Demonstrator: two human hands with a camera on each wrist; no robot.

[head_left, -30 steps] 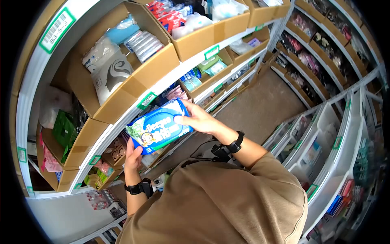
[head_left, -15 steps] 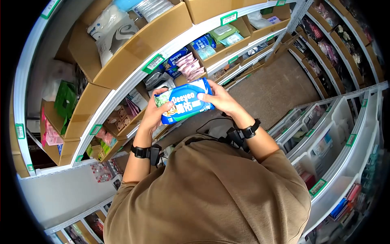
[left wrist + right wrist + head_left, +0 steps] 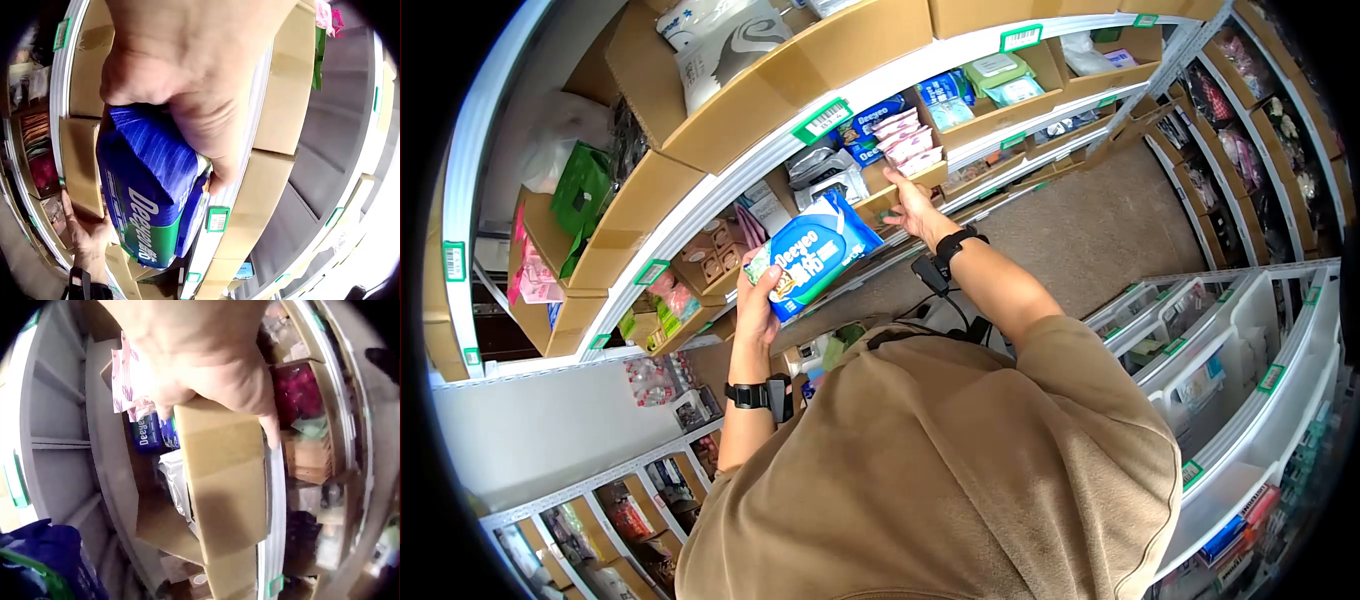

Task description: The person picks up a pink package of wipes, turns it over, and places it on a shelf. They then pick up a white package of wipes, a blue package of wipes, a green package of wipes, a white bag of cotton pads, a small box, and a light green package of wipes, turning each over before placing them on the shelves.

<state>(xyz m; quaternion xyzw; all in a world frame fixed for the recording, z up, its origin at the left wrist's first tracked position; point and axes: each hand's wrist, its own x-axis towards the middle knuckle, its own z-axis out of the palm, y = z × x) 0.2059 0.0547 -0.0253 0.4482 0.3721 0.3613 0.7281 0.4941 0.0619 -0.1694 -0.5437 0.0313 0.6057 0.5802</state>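
Observation:
A blue-and-green pack of wipes (image 3: pixel 815 255) marked "Deeyeo" is held at its left end by my left hand (image 3: pixel 757 308), thumb across the printed face. From the left wrist view, the pack (image 3: pixel 147 187) hangs below that hand (image 3: pixel 181 75). My right hand (image 3: pixel 915 207) is at a cardboard box on the shelf. Seen from the right wrist, the hand (image 3: pixel 206 369) grips the box's front wall (image 3: pixel 228 481), one digit over the top edge and another down the outer side. Inside the box are more blue Deeyeo packs (image 3: pixel 868 128) and striped pink packs (image 3: pixel 908 142).
Shelving with cardboard boxes curves along the left and top, with green-framed barcode labels (image 3: pixel 822 120) on white rails. A neighbouring box holds green packs (image 3: pixel 998 70). White bins (image 3: pixel 1190 370) stand at the right, beyond the floor aisle (image 3: pixel 1090 205). Dark cables (image 3: pixel 960 305) hang near my body.
Both hands held the wipes half a second ago. My right hand has let go and moved to the box, while the left keeps the pack, tilted and shifted slightly left.

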